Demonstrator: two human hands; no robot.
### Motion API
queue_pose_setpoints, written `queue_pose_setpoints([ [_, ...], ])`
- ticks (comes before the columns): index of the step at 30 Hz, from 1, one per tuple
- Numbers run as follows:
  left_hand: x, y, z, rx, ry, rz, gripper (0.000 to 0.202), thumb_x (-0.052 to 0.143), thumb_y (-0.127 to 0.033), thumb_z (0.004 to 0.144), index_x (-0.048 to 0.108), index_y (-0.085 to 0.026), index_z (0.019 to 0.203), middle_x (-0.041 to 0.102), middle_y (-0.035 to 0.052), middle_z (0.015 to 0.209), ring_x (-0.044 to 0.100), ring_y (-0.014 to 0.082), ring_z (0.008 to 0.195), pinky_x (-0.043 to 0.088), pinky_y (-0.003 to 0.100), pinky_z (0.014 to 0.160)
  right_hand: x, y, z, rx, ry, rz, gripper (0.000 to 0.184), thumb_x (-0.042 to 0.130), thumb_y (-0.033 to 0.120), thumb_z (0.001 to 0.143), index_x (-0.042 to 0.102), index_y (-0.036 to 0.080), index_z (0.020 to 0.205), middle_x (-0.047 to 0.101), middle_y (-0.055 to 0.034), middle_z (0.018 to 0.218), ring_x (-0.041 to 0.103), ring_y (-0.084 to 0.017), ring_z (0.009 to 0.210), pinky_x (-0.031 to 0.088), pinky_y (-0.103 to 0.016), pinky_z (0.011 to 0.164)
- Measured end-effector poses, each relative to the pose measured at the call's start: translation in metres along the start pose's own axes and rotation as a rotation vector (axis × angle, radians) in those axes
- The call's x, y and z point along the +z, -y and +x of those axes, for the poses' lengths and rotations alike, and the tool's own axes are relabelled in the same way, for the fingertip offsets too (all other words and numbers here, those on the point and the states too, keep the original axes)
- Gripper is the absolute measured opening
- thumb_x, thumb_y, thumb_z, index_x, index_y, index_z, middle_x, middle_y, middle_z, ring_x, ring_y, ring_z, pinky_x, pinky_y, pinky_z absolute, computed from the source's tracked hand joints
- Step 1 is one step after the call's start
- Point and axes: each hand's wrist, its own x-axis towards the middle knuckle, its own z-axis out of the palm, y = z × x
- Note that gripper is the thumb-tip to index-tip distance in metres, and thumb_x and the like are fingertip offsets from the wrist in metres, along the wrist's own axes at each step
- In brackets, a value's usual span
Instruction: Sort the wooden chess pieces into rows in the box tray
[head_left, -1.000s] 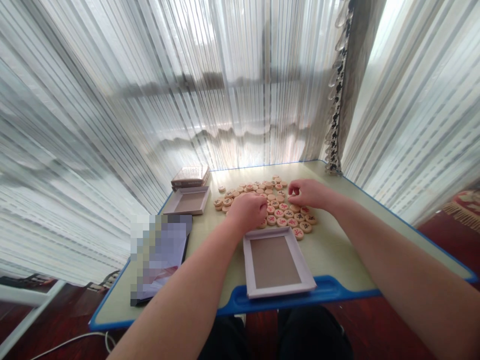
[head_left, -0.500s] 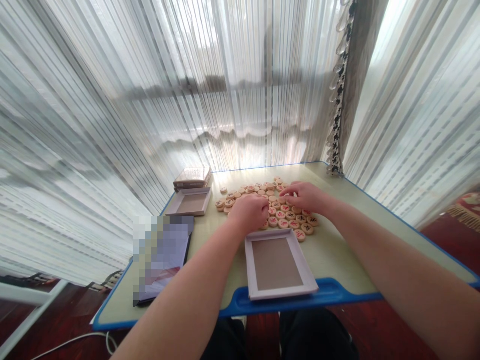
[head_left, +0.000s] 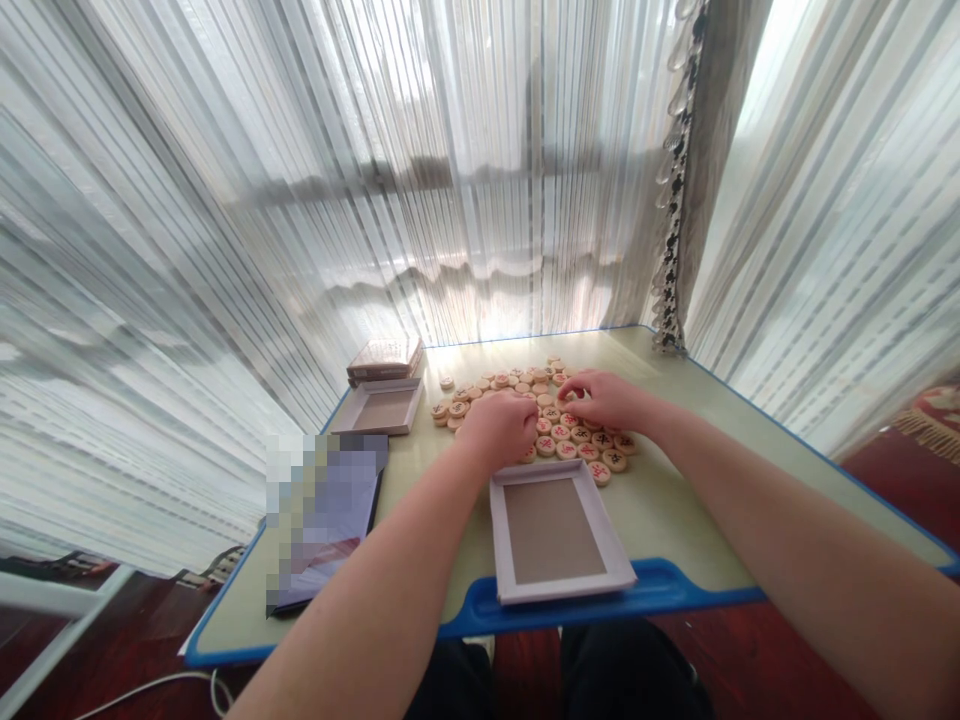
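A spread of round wooden Chinese chess pieces (head_left: pixel 566 450) lies on the table, some marked in red and some in black, a few stacked. My left hand (head_left: pixel 499 425) is curled over the left-middle part of the spread, knuckles up. Its fingertips and whatever they may hold are hidden. At the right side of the spread my right hand (head_left: pixel 600 398) reaches in with bent fingers, thumb and index finger apart, close to the pieces. Just in front of the pieces sits a shallow white box tray (head_left: pixel 499 535) with a grey-brown inside.
A second shallow box tray (head_left: pixel 411 410) stands at the left, with a boxed set (head_left: pixel 386 355) behind it. A tablet-like device (head_left: pixel 341 535), partly blurred, lies at the left edge. The pale green table (head_left: pixel 720 500) has a blue rim. Sheer curtains (head_left: pixel 480 220) hang behind.
My right hand has shifted slightly down and its fingers have bent a little more over the pieces. My left hand stays nearly in place.
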Motion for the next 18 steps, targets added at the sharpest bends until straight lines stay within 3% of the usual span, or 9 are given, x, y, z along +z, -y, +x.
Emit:
queue_pose_setpoints([
  [6,0.002,0.002,0.0,0.004,-0.017,-0.004,0.026,0.041,-0.018,0.077,0.066,-0.019,0.07,0.067,0.0036,0.074,0.059,0.0171,0.072,0.044,0.027,0.067,-0.002,0.002,-0.002,0.047,-0.025,0.059,0.022,0.06,0.029,0.07,0.067,0.017,0.087,0.061,-0.0054,0.093,0.057,-0.016,0.08,0.042,-0.024,0.07],
  [10,0.001,0.001,0.0,0.006,-0.008,0.014,0.025,0.042,-0.019,0.077,0.066,-0.019,0.07,0.067,0.0035,0.073,0.06,0.0174,0.071,0.044,0.027,0.066,-0.002,0.004,-0.004,0.044,-0.06,0.089,0.014,0.06,0.027,0.069,0.065,0.018,0.079,0.063,-0.0019,0.081,0.057,-0.015,0.071,0.042,-0.024,0.065],
  [14,0.001,0.001,0.0,0.004,-0.017,0.0,0.025,0.042,-0.018,0.076,0.066,-0.019,0.069,0.067,0.0034,0.073,0.06,0.0178,0.071,0.044,0.028,0.064,0.001,-0.001,-0.001,-0.067,-0.127,0.066,0.006,0.06,0.021,0.068,0.065,0.02,0.07,0.064,-0.0007,0.074,0.057,-0.017,0.074,0.042,-0.026,0.07],
  [18,0.001,0.002,0.0,0.01,-0.019,-0.013,0.025,0.043,-0.018,0.076,0.066,-0.019,0.068,0.067,0.0036,0.071,0.059,0.0172,0.07,0.045,0.027,0.065,0.002,-0.006,0.0,-0.178,-0.143,0.068,0.016,0.055,0.012,0.067,0.068,0.021,0.07,0.068,-0.0017,0.083,0.058,-0.018,0.084,0.042,-0.028,0.079],
])
